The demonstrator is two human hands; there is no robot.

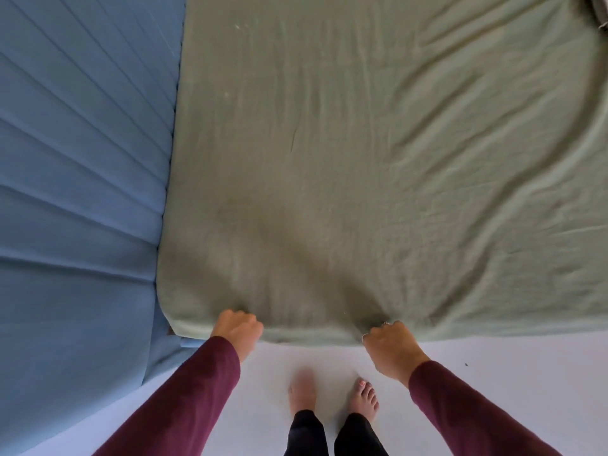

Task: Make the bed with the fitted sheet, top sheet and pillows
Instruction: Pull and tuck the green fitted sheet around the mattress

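A sage-green sheet [362,153] covers the mattress and fills most of the view, with creases running toward the right. My left hand [237,327] grips the sheet's near edge close to the bed's near-left corner. About a forearm's length to the right, my right hand [390,343] grips the same edge, its fingers curled into the cloth. The fabric bunches into small folds at both hands. The underside of the edge and the mattress side are hidden.
A blue padded headboard [82,192] with stitched panels stands along the bed's left side. My bare feet [332,396] stand on the pale floor [493,360] just in front of the bed. A dark object [597,9] shows at the top right corner.
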